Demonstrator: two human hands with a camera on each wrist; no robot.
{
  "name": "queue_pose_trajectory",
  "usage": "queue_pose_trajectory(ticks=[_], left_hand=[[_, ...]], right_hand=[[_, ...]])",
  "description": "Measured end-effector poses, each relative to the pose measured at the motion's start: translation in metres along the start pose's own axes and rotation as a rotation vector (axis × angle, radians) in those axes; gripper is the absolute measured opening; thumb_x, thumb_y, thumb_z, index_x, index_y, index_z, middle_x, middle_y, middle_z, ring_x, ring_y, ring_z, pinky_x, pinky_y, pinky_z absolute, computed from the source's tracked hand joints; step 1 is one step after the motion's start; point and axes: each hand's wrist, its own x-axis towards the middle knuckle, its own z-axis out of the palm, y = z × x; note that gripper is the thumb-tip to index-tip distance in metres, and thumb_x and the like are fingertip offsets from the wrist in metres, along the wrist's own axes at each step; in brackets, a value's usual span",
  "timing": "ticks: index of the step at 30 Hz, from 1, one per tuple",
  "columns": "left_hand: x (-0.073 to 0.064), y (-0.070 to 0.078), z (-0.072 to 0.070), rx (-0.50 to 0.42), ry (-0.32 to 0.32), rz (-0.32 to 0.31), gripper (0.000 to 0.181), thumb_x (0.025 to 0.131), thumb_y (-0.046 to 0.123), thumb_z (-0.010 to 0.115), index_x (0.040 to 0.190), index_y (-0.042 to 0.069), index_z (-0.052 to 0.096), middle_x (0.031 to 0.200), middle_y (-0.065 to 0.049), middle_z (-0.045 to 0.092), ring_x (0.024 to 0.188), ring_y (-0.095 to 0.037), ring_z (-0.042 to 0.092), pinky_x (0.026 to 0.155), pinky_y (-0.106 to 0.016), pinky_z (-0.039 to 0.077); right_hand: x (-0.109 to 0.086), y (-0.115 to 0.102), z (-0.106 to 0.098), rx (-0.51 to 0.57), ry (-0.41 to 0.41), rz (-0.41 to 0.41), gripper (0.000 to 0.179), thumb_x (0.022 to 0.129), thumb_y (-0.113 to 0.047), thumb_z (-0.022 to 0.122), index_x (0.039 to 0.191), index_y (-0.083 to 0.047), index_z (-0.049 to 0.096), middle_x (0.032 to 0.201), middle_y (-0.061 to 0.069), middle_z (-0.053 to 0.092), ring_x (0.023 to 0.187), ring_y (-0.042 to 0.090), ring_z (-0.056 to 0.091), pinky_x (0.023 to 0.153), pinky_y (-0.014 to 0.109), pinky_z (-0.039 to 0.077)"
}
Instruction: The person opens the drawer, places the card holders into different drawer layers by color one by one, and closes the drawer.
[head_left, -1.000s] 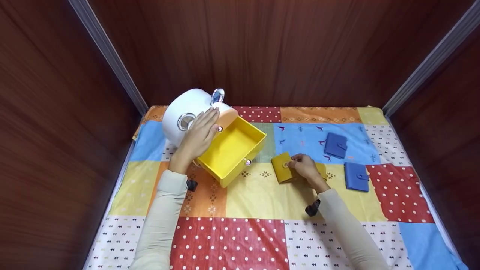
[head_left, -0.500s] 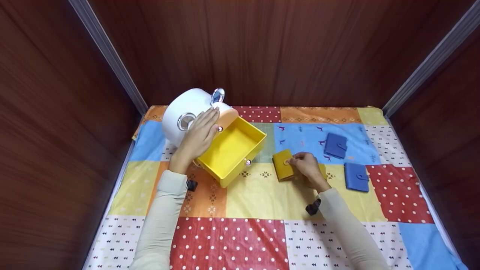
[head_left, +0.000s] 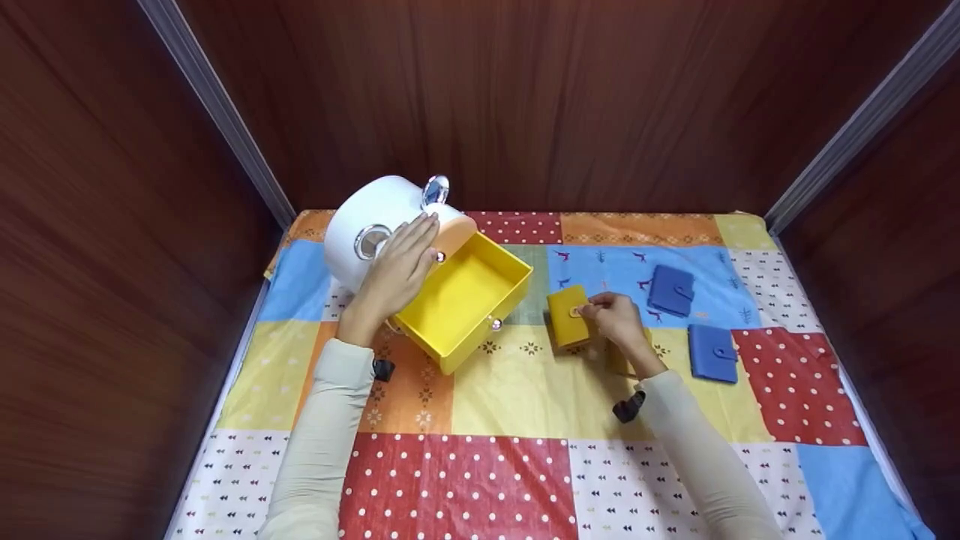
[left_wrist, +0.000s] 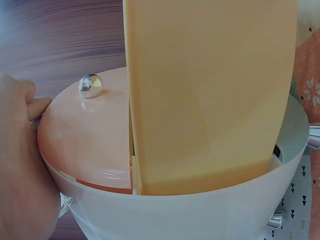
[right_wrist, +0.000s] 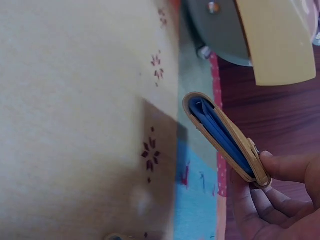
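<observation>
My left hand (head_left: 397, 266) rests with straight fingers on top of a white round drawer box (head_left: 349, 221). Its yellow drawer (head_left: 480, 337) stands pulled out, with nothing seen inside. In the left wrist view, the drawer's underside (left_wrist: 210, 100) juts out beside a peach drawer front (left_wrist: 95, 140) with a silver knob. My right hand (head_left: 619, 324) pinches a yellow wallet (head_left: 566, 315) near its snap strap, above the cloth. Blue sleeves show inside that wallet (right_wrist: 225, 137) in the right wrist view. A second yellow wallet (head_left: 619, 363) lies mostly hidden under my right hand.
To the right lie two blue wallets, one farther back (head_left: 670, 291) and one nearer (head_left: 712, 354). A patchwork cloth (head_left: 510, 401) covers the table. Brown wood-look panels (head_left: 525, 105) enclose the back and both sides.
The right hand has raised the yellow wallet and moved slightly away from the person, uncovering more of the second yellow wallet. The left hand and drawer box look unchanged.
</observation>
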Motion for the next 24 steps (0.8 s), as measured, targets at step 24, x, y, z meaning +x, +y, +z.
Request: queue_pose_trajectory(ticks=[24], left_hand=[[0.0, 0.0, 0.0, -0.004, 0.005, 0.013, 0.054, 0.117, 0.032, 0.037, 0.167, 0.012, 0.033, 0.176, -0.001, 0.03, 0.166, -0.023, 0.023, 0.139, -0.042, 0.011]], right_hand=[[-0.004, -0.033, -0.014, 0.009, 0.03, -0.085, 0.035, 0.099, -0.019, 0.071, 0.125, 0.005, 0.073, 0.115, 0.021, 0.077, 0.093, 0.016, 0.069, 0.076, 0.019, 0.055]])
